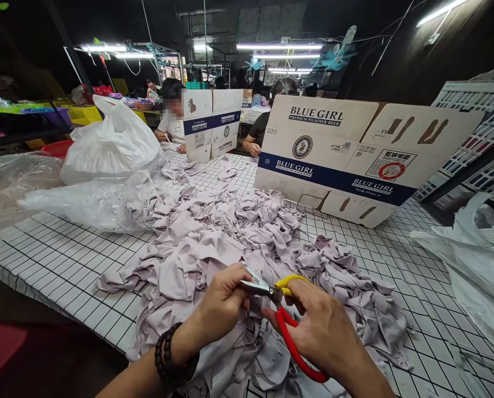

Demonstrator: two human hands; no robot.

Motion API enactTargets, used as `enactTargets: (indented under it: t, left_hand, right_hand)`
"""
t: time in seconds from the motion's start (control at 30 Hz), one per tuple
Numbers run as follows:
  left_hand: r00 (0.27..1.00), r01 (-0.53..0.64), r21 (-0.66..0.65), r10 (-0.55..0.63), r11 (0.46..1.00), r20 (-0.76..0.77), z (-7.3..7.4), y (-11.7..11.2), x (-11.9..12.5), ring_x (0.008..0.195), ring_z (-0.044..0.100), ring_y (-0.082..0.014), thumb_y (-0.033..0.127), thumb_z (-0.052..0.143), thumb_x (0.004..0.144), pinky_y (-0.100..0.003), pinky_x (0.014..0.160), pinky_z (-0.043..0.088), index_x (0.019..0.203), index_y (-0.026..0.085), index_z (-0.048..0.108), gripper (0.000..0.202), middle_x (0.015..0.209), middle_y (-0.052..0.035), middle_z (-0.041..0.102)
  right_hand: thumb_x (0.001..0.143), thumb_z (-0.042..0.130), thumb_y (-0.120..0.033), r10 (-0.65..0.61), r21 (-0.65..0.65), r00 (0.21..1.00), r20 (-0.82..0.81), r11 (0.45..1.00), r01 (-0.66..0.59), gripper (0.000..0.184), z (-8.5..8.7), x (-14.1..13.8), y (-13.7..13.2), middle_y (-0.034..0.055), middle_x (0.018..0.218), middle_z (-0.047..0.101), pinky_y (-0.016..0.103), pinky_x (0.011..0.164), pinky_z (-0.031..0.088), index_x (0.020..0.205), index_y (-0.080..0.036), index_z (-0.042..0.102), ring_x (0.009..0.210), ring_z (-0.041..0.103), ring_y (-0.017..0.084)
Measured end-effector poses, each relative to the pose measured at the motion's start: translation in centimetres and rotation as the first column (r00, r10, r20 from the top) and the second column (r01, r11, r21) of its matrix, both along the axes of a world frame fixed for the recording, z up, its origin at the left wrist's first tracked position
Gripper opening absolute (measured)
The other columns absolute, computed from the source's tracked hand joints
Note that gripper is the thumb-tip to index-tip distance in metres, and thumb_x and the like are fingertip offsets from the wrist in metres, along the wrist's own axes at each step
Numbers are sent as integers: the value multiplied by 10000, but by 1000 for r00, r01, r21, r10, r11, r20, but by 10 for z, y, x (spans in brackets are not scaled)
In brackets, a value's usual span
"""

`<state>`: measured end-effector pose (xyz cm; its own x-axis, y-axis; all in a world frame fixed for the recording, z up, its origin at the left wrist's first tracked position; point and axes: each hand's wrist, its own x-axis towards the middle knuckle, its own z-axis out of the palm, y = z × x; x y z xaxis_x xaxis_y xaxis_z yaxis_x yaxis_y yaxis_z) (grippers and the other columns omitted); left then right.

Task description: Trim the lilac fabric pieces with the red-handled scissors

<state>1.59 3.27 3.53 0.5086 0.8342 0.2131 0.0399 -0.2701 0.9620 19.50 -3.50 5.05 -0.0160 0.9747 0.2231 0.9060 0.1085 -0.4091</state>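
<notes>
At the near edge of the bench (64,260), the left hand (222,304) is pinching the cloth (176,276) and the right hand (324,331) is gripping the scissors (290,337), their blades sitting so close they could nick the pinching fingers (239,288).

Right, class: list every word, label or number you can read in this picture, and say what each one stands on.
"BLUE GIRL" and "PREMIUM PILSENER BEER": top flap of the near box.
"BLUE GIRL": blue band on the same box, twice.
"BLUE GIRL", seemingly upside down: blue band of the far box.
Too small to read: round seal, red-ringed label, small print on both boxes.
Scissors, cloth: no text.
</notes>
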Motion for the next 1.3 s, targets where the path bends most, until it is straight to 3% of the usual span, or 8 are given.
enactTargets:
  t: [0.27, 0.67, 0.97, 1.1, 1.17, 1.23, 1.3]
  left_hand:
    - [997, 63, -55, -60, 996, 49, -3, 1, 1, 543, 488, -98, 189, 484, 856, -206, 514, 388, 676, 149, 591, 214, 658, -2, 502]
    - [987, 135, -192, -116, 972, 111, -3, 1, 0, 502, 486, -76, 272, 550, 860, -183, 465, 393, 726, 122, 619, 212, 695, -6, 517]
    - [981, 170, -225, -142, 959, 134, -3, 3, -2, 498, 484, -66, 389, 593, 864, -180, 464, 399, 693, 116, 639, 325, 676, 4, 490]
    - [982, 164, -276, -130, 947, 138, 1, 2, -2, 470, 470, -62, 493, 621, 828, -179, 447, 390, 669, 114, 617, 411, 638, 11, 491]
    - [982, 161, -309, -121, 937, 145, 3, 2, -2, 450, 461, -61, 542, 637, 798, -178, 436, 384, 659, 117, 602, 448, 604, 15, 495]
    - [983, 152, -337, -107, 929, 149, 4, 2, -1, 435, 453, -66, 573, 642, 781, -179, 433, 376, 665, 122, 600, 468, 554, 20, 493]
    - [984, 143, -358, -92, 923, 154, 3, 3, 1, 427, 446, -71, 580, 639, 780, -182, 437, 369, 678, 125, 604, 468, 510, 24, 487]
  right_hand:
    - [736, 639, -397, -12, 65, 997, 75, 998, 7, 300, -6, 3, -3, -36, 557, 519, 241, 472, 302, 616, -237, 416, 467, 478, 128]
    - [771, 607, -559, 11, 160, 995, 98, 987, -27, 463, -12, 10, -4, -60, 490, 431, 222, 442, 242, 569, -219, 368, 419, 390, 91]
    - [762, 636, -530, 67, 138, 997, 33, 988, -71, 473, -12, 10, 2, -63, 493, 385, 216, 456, 232, 555, -207, 358, 437, 347, 80]
    - [710, 691, -491, 52, -8, 994, -94, 999, -53, 512, -15, 15, 4, -69, 488, 317, 236, 470, 208, 531, -207, 304, 463, 282, 83]
    - [710, 701, -486, 19, -149, 962, -272, 987, -61, 521, -18, 19, 6, -70, 497, 295, 240, 475, 212, 527, -211, 298, 486, 275, 90]
    - [733, 691, -492, -28, -261, 848, -529, 957, -131, 449, -24, 22, 9, -67, 543, 340, 234, 486, 260, 570, -213, 379, 514, 326, 100]
    - [697, 744, -478, -76, -283, 683, -727, 939, -197, 355, -32, 18, 14, -52, 645, 449, 233, 530, 349, 736, -210, 514, 580, 433, 121]
